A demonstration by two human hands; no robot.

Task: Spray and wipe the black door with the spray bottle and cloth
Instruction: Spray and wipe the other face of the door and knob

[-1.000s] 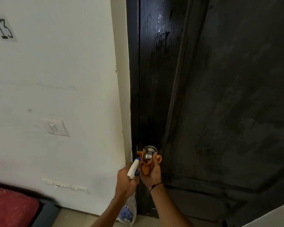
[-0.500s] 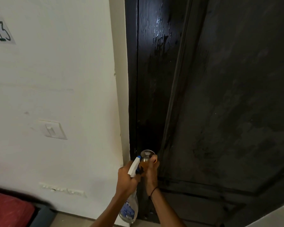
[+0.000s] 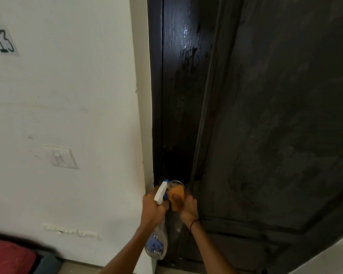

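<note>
The right hand point(image 3: 188, 206) presses the orange cloth point(image 3: 177, 194) over the round metal doorknob point(image 3: 176, 183), low on the black door point(image 3: 275, 115), fingers wrapped around cloth and knob. The left hand point(image 3: 152, 208) grips the spray bottle point(image 3: 156, 240) at its neck, fingers closed under the white trigger head. The cloth looks soft and conforms easily; the knob is likely slick, so a full wrap suits. The bottle looks light, best held at the neck.

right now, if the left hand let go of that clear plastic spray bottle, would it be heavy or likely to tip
The clear plastic spray bottle hanging from the left hand is see-through and thin-walled, so probably light. Its liquid level is unclear. Tall, narrow, with a white trigger head on top, it would likely tip easily.
</note>
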